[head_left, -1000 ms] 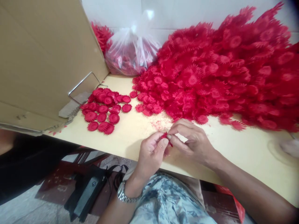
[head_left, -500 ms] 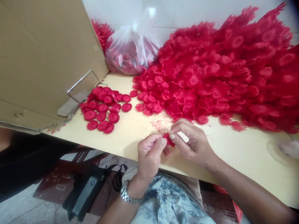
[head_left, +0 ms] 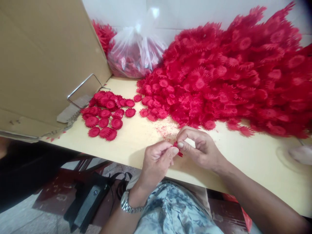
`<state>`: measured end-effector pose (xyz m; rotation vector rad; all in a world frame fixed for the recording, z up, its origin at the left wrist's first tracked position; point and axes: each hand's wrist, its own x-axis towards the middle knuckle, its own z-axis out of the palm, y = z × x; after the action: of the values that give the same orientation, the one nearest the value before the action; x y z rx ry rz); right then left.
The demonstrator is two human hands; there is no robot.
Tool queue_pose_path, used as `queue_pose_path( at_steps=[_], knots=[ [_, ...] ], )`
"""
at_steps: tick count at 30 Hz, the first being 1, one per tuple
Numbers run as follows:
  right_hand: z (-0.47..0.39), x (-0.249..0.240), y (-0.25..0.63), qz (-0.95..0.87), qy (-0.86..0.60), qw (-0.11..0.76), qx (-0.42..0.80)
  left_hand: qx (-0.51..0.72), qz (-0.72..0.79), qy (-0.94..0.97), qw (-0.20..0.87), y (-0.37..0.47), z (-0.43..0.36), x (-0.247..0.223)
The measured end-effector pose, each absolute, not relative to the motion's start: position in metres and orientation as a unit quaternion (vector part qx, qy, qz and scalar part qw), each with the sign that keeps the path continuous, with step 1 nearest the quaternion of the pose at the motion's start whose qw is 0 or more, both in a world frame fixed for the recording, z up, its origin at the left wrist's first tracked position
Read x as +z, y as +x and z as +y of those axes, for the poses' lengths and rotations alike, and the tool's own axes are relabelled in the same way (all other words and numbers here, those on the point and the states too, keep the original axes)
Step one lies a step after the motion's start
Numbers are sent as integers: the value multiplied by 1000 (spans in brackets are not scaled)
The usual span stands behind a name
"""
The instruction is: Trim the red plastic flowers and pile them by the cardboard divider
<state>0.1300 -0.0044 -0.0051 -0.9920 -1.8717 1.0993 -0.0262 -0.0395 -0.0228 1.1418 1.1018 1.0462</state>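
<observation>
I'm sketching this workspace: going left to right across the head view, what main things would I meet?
Cardboard → small red pile → left hand → held red piece → right hand → blurred whitish object at the edge.

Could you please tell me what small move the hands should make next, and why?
Perhaps turn the red toothed piece slightly with the right hand while the left hand steadies it: both hands pinch it over the pale yellow tabletop and hide much of it, so a small turn would likely expose more.
</observation>
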Motion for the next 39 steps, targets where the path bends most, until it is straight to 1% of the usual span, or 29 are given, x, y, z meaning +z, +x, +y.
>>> queue_pose_path(
  at_steps=[4,9,10,12,14,15,17,19,20,21,23,24,25,27,30,34,39],
  knots=[
    [-9,-4,122,-718,-403,403,400,485,487,499,527,-22,-44,-25],
    [-6,-5,126,-720,-414,418,368,536,470,492,500,-18,-47,-27],
    [-3,-6,130,-713,-417,433,360,549,466,487,494,-19,-48,-27],
    [3,-4,141,-674,-433,505,323,583,466,470,471,-23,-49,-27],
    [9,2,152,-630,-457,574,255,598,475,452,461,-26,-48,-26],
    [12,7,157,-644,-470,557,229,586,479,446,477,-26,-48,-26],
    [20,19,168,-685,-493,518,141,544,475,429,543,-25,-45,-25],
    [32,30,184,-692,-537,483,-12,518,463,393,602,-22,-41,-22],
    [40,33,194,-669,-567,467,-112,514,459,368,624,-21,-39,-21],
    [49,36,205,-651,-607,412,-195,512,455,343,642,-20,-38,-19],
    [65,36,226,-645,-651,299,-266,508,449,294,674,-19,-35,-16],
    [71,34,234,-656,-656,250,-278,506,446,271,687,-18,-34,-15],
    [74,31,240,-664,-656,220,-284,506,440,252,698,-18,-33,-14],
    [73,27,245,-679,-646,200,-286,518,421,217,712,-18,-32,-13],
    [55,24,239,-687,-631,225,-284,533,389,179,730,-17,-29,-15],
    [20,27,240,-699,-606,248,-289,504,402,187,741,-16,-26,-16],
    [-26,26,294,-637,-645,251,-339,506,455,213,701,-16,-26,-14]
  ],
)
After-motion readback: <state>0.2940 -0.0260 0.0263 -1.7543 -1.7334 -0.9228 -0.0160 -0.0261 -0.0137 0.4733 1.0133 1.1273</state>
